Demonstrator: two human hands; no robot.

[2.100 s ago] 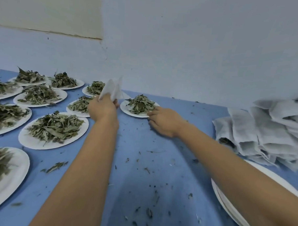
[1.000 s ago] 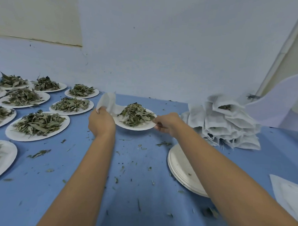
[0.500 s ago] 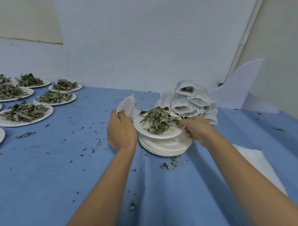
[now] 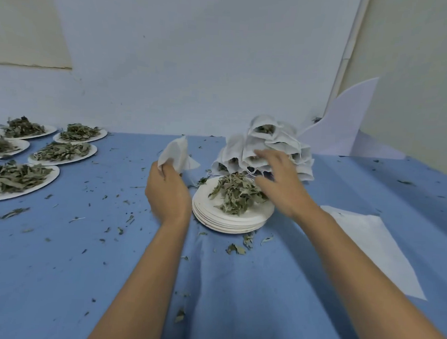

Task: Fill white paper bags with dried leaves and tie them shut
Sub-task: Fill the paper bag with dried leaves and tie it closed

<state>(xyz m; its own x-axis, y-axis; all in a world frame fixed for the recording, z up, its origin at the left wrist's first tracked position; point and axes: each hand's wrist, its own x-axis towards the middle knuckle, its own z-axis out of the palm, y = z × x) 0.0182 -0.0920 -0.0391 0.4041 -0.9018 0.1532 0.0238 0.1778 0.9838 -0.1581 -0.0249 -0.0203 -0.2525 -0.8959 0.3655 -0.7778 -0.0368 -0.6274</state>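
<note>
The plate of leaves, a second ago carried in from the loaded plates at 9 o'clock, now sits on top of the stack. The right hand has let go of its rim: its grip is apart, fingers spread and a little blurred, hovering over the heap's 3 o'clock side. The left hand stays at the stack's 9 o'clock, grip clamped on the bag, which stands up above the fist; I cannot tell whether its mouth is open. The supply looks placed and filling ready to begin, with nothing in the bag yet, I judge. Room is tight at 12 o'clock, where the filled bags pile just behind the plate, and a sheet lies at 4 o'clock. The surface toward 6 and 8 o'clock, strewn with leaf crumbs, gives the widest room.
</note>
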